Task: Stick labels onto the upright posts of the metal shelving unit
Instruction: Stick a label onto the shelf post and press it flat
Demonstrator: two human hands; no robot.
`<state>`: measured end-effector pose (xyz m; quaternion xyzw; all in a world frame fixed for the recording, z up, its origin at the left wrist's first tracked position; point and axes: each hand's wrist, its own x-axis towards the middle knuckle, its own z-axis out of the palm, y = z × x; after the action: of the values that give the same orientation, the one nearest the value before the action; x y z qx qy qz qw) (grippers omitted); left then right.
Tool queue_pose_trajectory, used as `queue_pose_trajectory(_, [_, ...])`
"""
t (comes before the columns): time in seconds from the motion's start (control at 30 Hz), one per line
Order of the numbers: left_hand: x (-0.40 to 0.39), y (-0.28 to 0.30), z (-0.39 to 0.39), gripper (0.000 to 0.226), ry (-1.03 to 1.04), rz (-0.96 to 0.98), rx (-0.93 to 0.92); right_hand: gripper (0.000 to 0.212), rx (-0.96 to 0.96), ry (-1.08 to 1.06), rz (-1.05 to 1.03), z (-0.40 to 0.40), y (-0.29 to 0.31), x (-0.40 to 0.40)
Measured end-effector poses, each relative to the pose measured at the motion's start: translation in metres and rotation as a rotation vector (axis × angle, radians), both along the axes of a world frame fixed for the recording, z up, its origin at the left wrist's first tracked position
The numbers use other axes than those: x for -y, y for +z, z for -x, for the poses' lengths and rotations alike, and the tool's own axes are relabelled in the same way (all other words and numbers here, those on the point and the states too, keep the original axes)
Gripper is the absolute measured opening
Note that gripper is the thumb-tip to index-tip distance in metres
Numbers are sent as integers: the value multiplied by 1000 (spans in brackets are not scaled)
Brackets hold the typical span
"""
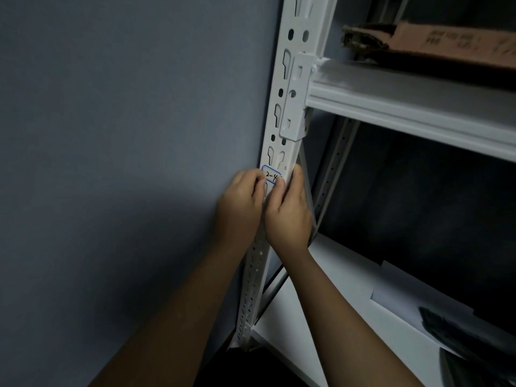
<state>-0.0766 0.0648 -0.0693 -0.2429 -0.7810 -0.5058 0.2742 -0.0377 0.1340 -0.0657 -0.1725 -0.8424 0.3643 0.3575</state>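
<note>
I see a grey wall [111, 135] filling the left side. My left hand [240, 208] sits against the left edge of the white post [290, 88], fingers curled, thumb tip pressing the left end of the label [272, 175]. The label is a small white sticker with a blue border and handwritten "2-4"; it lies flat on the post face, just below a keyhole slot and between the two thumbs, above both palms. My right hand [289, 216] wraps the post's right edge, thumb on the label's lower right corner, fingers curled round behind the post. Both hands thus grip the post with the label pinned under the thumbs; I cannot tell how much of it is stuck down.

Right of the post, a white beam [405, 107] carries an upper shelf with a cardboard box [446, 48]. Below, the lower shelf [321, 317] holds white sheets [405, 291] and a dark item [460, 331] that I cannot identify.
</note>
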Motion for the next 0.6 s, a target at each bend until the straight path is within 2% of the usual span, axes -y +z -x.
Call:
queue_pose_trajectory(0.13, [-1, -4, 5, 15, -54, -57, 43, 44, 0, -7, 6, 0, 0, 0])
queue_pose_trajectory(0.23, [-2, -8, 5, 28, -55, -86, 11, 44, -2, 0, 3, 0, -1, 0])
queue_pose_trajectory(0.33, [-2, -10, 3, 32, -54, -97, -6, 44, -2, -2, -4, 0, -1, -1])
queue_pose_trajectory(0.6, [3, -4, 4, 24, -148, -145, 123, 43, 7, -12, -8, 0, -1, -1])
